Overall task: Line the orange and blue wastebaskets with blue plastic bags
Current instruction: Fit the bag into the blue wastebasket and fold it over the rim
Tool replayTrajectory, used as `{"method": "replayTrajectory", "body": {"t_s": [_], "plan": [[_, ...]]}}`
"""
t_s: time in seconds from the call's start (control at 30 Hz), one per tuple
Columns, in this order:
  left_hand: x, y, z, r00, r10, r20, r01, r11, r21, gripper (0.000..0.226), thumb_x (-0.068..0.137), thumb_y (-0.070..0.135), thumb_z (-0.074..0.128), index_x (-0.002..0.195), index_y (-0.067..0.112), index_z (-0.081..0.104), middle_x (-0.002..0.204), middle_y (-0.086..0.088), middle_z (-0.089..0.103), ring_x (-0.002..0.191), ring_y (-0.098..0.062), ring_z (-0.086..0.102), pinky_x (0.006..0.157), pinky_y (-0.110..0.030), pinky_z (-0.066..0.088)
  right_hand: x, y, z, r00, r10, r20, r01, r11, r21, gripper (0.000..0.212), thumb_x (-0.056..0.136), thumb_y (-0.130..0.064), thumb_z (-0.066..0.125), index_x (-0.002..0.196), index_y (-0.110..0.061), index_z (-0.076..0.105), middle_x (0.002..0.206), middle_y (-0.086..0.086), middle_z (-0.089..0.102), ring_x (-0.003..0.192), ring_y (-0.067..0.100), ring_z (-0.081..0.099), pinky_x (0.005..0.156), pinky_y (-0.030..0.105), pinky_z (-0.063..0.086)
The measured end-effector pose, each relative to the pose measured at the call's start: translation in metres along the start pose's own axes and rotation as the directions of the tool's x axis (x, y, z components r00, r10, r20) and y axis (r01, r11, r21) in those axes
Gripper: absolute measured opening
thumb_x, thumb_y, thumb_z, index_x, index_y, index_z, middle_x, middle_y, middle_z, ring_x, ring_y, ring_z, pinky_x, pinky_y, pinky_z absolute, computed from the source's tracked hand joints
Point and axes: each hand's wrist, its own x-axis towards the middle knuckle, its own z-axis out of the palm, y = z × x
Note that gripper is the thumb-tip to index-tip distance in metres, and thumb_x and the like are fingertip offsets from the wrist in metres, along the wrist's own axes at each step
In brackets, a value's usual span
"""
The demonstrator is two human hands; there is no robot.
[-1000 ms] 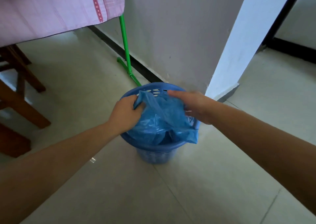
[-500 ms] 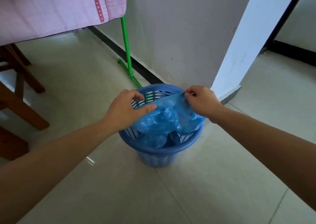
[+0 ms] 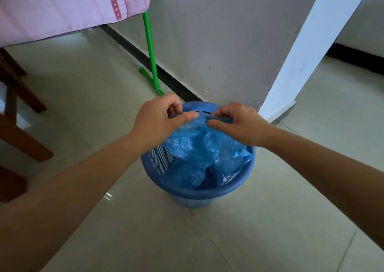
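1. The round blue slatted plastic wastebasket [image 3: 197,192] stands on the pale glossy tiled floor [image 3: 93,88], close to the corner of the grey wall [image 3: 218,32]. The orange one is not in view.
2. The thin, translucent blue plastic bag [image 3: 203,153] lies crumpled inside the wastebasket, with its upper edge drawn up to the far rim.
3. The left hand [image 3: 162,118] pinches that edge between thumb and curled fingers at the far-left of the rim. The right hand [image 3: 239,124] pinches the same edge just beside it, and the two hands do not touch.
4. The step in hand looks like opening the bag's mouth and cuffing it over the rim.
5. To do it well, slide the hands apart along the edge so the mouth spreads, then turn the edge outward and down over the far rim first.
6. Work round to the near rim, which is bare.
7. The film probably tears or slips easily, so pull lightly, and downward rather than sideways, since the basket may tip.
8. Press the bunched body down afterwards so it fills the inside.
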Motion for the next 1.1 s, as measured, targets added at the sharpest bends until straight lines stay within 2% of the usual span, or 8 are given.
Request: {"method": "replayTrajectory", "body": {"t_s": [0.17,0.33,0.43,0.53,0.67,0.87,1.03,1.1], "plan": [[0.003,-0.018,0.001,0.987,0.142,0.081,-0.163,0.827,0.538,0.038,0.079,0.057,0.067,0.088,0.021,0.057,0.07,0.005,0.062,0.066,-0.022,0.06,0.056,-0.032,0.041,0.012,0.01,-0.003,0.981,-0.041,-0.187,0.067,0.989,0.132,0.01,0.088,-0.036,0.071,0.091,-0.029,0.064,0.075,-0.008,0.053,0.062,0.004,0.048,0.058,0.009,0.038],[0.0,-0.027,0.01,0.997,0.064,0.043,-0.077,0.758,0.647,0.044,0.083,0.057,0.063,0.1,0.017,0.06,0.074,0.001,0.062,0.067,-0.024,0.059,0.056,-0.031,0.041,0.018,-0.001,0.0,0.92,-0.055,-0.387,0.166,0.952,0.258,0.011,0.094,-0.028,0.064,0.092,-0.033,0.055,0.087,-0.009,0.059,0.066,0.001,0.057,0.059,0.01,0.047],[0.004,-0.025,0.004,0.99,-0.124,-0.068,0.141,0.859,0.491,0.047,0.072,0.064,0.071,0.083,0.023,0.051,0.066,0.012,0.05,0.057,-0.01,0.049,0.049,-0.027,0.031,0.022,-0.001,-0.004,0.876,0.162,-0.454,0.094,0.866,0.491,0.006,0.098,-0.032,0.057,0.097,-0.028,0.053,0.077,0.0,0.061,0.046,0.002,0.052,0.043,0.018,0.046],[0.01,-0.034,0.002,0.946,-0.308,-0.098,0.319,0.939,0.131,0.045,0.068,0.055,0.08,0.075,0.019,0.054,0.066,0.005,0.059,0.057,-0.011,0.054,0.053,-0.029,0.045,0.029,0.009,-0.004,0.842,0.335,-0.423,-0.067,0.842,0.535,0.022,0.098,-0.036,0.055,0.106,-0.016,0.059,0.067,0.002,0.062,0.038,0.005,0.053,0.039,0.018,0.044],[0.012,-0.04,0.003,0.886,-0.462,0.029,0.439,0.817,-0.375,0.024,0.084,0.027,0.075,0.081,0.014,0.056,0.082,-0.012,0.07,0.059,-0.012,0.064,0.056,-0.029,0.056,0.029,0.023,0.005,0.927,0.219,-0.306,-0.173,0.97,0.17,0.021,0.096,-0.044,0.055,0.094,-0.025,0.063,0.073,-0.006,0.064,0.066,0.013,0.061,0.061,0.024,0.045],[0.018,-0.032,0.004,0.879,-0.471,0.074,0.442,0.749,-0.494,0.02,0.093,0.01,0.059,0.079,0.02,0.049,0.081,-0.004,0.063,0.072,-0.015,0.06,0.067,-0.034,0.054,0.028,0.024,0.007,0.955,0.115,-0.273,-0.144,0.986,-0.087,0.014,0.091,-0.037,0.064,0.091,-0.027,0.054,0.087,-0.007,0.058,0.078,0.015,0.055,0.061,0.024,0.038],[0.019,-0.026,0.002,0.907,-0.421,-0.02,0.396,0.867,-0.302,0.031,0.078,0.028,0.079,0.078,0.016,0.051,0.082,-0.007,0.064,0.072,-0.018,0.063,0.063,-0.037,0.054,0.034,0.019,0.002,0.935,0.173,-0.308,-0.212,0.972,-0.097,0.024,0.086,-0.023,0.064,0.074,-0.024,0.043,0.07,-0.007,0.048,0.069,0.019,0.047,0.053,0.026,0.033],[0.017,-0.024,0.001,0.923,-0.384,-0.03,0.366,0.898,-0.246,0.035,0.072,0.032,0.084,0.076,0.019,0.052,0.078,0.001,0.065,0.069,-0.012,0.062,0.059,-0.03,0.052,0.034,0.015,-0.003,0.943,0.181,-0.277,-0.199,0.979,-0.037,0.02,0.08,-0.025,0.068,0.087,-0.025,0.049,0.086,-0.005,0.053,0.081,0.018,0.053,0.066,0.027,0.04]]}}
